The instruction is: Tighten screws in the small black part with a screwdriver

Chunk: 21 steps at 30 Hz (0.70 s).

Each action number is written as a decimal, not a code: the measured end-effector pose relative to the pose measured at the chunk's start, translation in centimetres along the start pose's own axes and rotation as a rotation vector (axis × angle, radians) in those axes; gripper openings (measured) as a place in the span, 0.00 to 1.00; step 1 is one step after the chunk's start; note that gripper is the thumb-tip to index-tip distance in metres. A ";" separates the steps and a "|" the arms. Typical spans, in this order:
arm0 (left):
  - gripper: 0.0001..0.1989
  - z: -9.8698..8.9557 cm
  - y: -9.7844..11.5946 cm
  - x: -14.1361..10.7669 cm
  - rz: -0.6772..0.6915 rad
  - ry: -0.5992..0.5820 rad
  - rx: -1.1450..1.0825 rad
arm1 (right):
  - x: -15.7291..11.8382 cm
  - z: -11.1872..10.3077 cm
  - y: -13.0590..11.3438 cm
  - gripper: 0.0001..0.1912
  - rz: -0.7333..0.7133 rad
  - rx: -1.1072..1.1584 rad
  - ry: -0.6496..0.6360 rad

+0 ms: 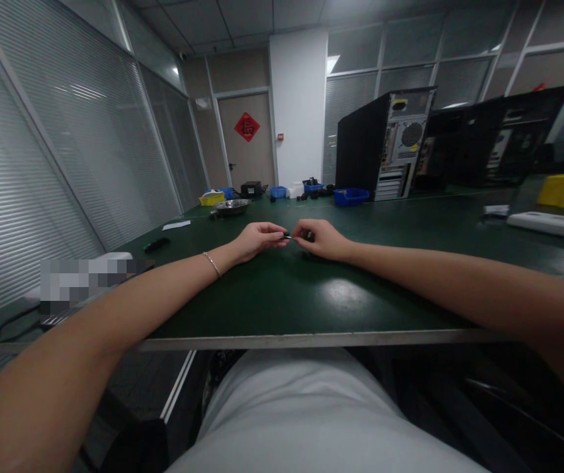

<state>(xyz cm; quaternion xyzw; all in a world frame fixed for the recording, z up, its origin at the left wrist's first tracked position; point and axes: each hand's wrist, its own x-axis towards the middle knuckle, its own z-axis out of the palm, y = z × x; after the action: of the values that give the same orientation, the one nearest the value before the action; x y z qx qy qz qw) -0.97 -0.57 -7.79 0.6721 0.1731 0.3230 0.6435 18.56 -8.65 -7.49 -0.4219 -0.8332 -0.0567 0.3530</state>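
Above the green table (282,302), both hands meet near the middle of the head view. My left hand (260,240) pinches a small dark piece (286,235) between thumb and fingertips. From the right, my right hand (322,239) comes close to the same piece, its fingers curled and pressed together at a thin, light-coloured end. That end is too small to make out clearly, and the curled fingers hide part of what my right hand holds. A thin bracelet circles my left wrist.
A black computer case (365,148) stands at the back right, beside a blue tray (351,196). Further left are a round metal dish (231,207) and a yellow bin (211,198). A white strip (552,225) lies at the right, a dark green object (156,244) at the left.
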 end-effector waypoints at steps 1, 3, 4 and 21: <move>0.10 0.0 0.0 0.0 -0.012 -0.003 -0.005 | 0.0 0.0 0.0 0.06 -0.003 0.013 -0.004; 0.10 -0.1 0.2 -0.1 -0.036 -0.007 -0.012 | 0.0 -0.1 0.0 0.06 -0.002 0.042 -0.012; 0.10 -0.1 0.3 -0.1 -0.045 -0.009 -0.016 | 0.0 -0.1 0.0 0.06 -0.002 0.056 -0.014; 0.14 -0.6 0.4 -0.2 -0.083 -0.095 0.016 | 0.4 0.0 0.7 0.08 0.082 0.305 -0.068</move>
<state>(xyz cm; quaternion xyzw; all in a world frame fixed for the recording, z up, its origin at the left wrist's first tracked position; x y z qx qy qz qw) -1.64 -0.30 -7.50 0.6840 0.1726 0.2627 0.6583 18.95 -7.97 -7.41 -0.3988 -0.8257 0.0990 0.3865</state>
